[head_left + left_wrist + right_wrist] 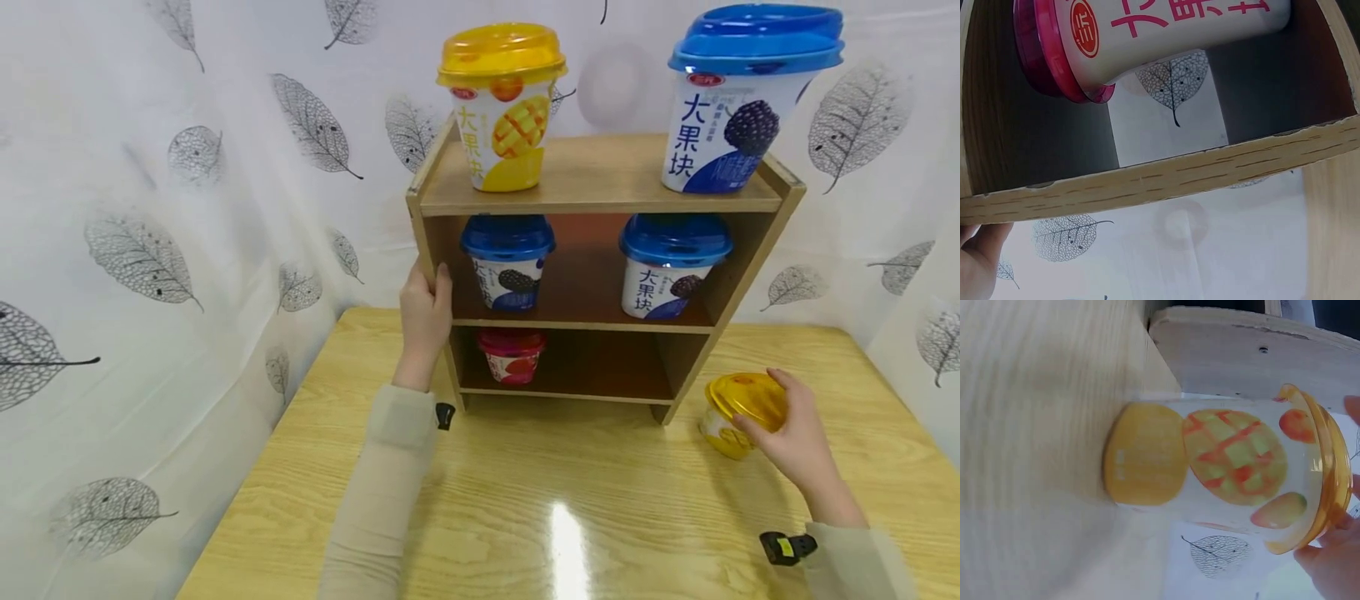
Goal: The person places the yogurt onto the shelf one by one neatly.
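Observation:
My left hand (pixel 427 312) grips the left side panel of a small wooden shelf (pixel 600 327); in the left wrist view, part of the hand (pixel 982 259) shows at the panel's edge. To the shelf's right, my right hand (pixel 797 433) holds a yellow-lidded mango yogurt cup (pixel 729 437) by its lid, thumb and fingers on opposite sides. The right wrist view shows this yogurt cup (pixel 1235 459) with its base at the table surface, beside the shelf's side. Some right-hand fingers are hidden behind the lid.
On the shelf's top stand a yellow mango cup (pixel 510 117) and a large blue-lidded blackberry cup (pixel 731 117). The middle level holds two blue-lidded cups, left (pixel 510 271) and right (pixel 663 279). A red-lidded cup (pixel 513 358) sits at lower left. A leaf-print curtain (pixel 225 250) hangs behind.

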Available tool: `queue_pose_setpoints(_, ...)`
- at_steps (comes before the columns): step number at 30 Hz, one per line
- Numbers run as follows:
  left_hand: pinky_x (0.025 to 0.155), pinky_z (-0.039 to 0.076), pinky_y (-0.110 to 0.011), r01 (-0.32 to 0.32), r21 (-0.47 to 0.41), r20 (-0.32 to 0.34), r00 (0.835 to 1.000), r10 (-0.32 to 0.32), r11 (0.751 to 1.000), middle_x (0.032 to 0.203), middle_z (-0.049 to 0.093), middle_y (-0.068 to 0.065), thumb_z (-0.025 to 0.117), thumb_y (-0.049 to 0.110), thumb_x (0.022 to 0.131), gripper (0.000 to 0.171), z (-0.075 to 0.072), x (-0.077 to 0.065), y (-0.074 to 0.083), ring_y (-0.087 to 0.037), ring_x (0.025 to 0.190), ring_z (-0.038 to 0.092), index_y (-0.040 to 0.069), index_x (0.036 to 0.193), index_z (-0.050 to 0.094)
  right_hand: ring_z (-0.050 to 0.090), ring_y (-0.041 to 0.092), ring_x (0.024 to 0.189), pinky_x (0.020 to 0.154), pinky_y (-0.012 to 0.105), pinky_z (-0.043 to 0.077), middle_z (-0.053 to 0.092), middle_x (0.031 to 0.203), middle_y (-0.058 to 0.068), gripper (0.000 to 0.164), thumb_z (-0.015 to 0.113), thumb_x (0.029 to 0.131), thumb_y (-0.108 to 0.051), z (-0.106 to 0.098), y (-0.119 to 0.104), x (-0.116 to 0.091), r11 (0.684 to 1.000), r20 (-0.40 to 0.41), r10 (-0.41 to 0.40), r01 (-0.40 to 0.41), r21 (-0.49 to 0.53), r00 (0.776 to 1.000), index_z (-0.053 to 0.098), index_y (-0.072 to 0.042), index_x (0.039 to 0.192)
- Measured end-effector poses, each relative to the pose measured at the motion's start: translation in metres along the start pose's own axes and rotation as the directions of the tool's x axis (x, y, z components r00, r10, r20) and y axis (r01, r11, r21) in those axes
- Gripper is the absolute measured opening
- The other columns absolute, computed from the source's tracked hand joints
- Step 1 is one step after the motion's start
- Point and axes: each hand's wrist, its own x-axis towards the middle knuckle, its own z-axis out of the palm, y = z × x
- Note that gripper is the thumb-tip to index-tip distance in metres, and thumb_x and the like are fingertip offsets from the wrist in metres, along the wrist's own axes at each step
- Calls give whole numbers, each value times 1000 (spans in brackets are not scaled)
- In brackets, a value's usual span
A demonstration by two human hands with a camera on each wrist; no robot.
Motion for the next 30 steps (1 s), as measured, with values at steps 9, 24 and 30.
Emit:
queue_pose_setpoints(9,67,47,-39,3,2,15,1000,-3,1000,89,59,-22,41,11,90,25,2,-2,1,-29,78,57,-10,101,51,-2,42,127,99,53,-1,-3,138,32,99,64,78,-8,10,19,-27,951,-18,249,-240,196,968,-15,-7,138)
queue_pose_setpoints(24,66,47,-41,-16,7,-4,1000,16,1000,86,59,-23,41,12,90,27,1,-1,-3,-31,78,57,-10,101,51,14,36,125,102,22,11,5,136,33,101,66,78,-11,26,25,-19,872,-1,422,-406,271,906,-17,-12,135)
queue_pose_setpoints(30,64,46,-40,-24,-5,3,1000,24,1000,85,58,-22,40,13,91,27,0,0,0,-29,74,56,-10,101,50,17,19,125,95,9,17,8,134,24,93,65,78,-2,32,27,-17,875,-29,398,-370,311,917,-8,-11,135)
